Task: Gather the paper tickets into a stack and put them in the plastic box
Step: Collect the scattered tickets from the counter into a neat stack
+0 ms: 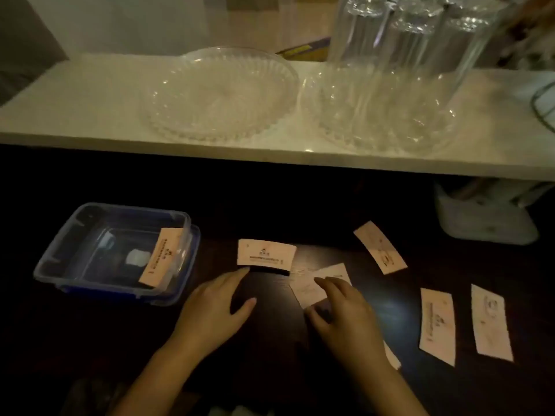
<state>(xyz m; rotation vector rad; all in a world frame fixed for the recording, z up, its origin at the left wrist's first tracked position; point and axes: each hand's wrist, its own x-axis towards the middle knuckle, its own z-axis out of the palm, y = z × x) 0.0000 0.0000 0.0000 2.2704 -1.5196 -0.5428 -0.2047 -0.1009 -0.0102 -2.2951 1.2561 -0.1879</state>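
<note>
Pale paper tickets lie scattered on a dark table. One ticket (265,254) lies at the centre, just beyond the fingertips of my left hand (214,310), which rests flat with fingers apart. My right hand (342,307) pinches a tilted ticket (312,288) between thumb and fingers. Another ticket (380,247) lies angled at the right. Two more lie side by side at the far right, one ticket (437,324) nearer me and one ticket (491,322) outside it. A clear plastic box (60,259) with a blue rim stands at the left, with one ticket (162,257) leaning inside it.
A white shelf (90,94) runs above the table. It carries a clear ribbed glass plate (219,94), a second glass dish (387,112) and several upturned drinking glasses (414,34). A white container (483,214) stands at the table's right under the shelf.
</note>
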